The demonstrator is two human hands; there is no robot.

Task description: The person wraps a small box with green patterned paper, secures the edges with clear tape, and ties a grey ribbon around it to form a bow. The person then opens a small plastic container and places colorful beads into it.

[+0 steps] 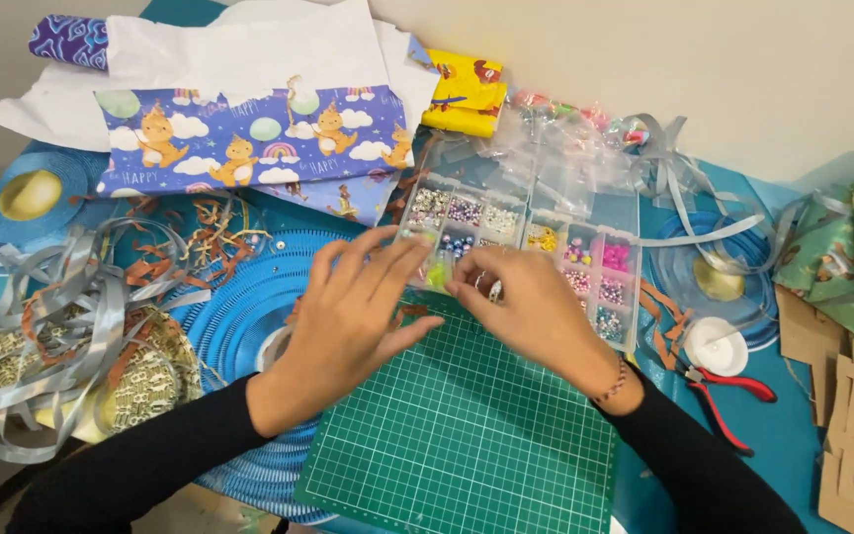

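A clear, compartmented bead box [546, 247] full of mixed coloured beads lies flat, open, just beyond the green cutting mat [467, 435].

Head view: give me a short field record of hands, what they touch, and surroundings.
left hand: flat, fingers spread, at the bead box's near edge
right hand: fingertips together at the same edge; any bead held cannot be told
bead box: clear, compartments of coloured beads
mat: green grid, under both hands
pliers: red handles, right of mat
wrapping paper: blue, cartoon print, behind
ribbon: silver, heaped at left
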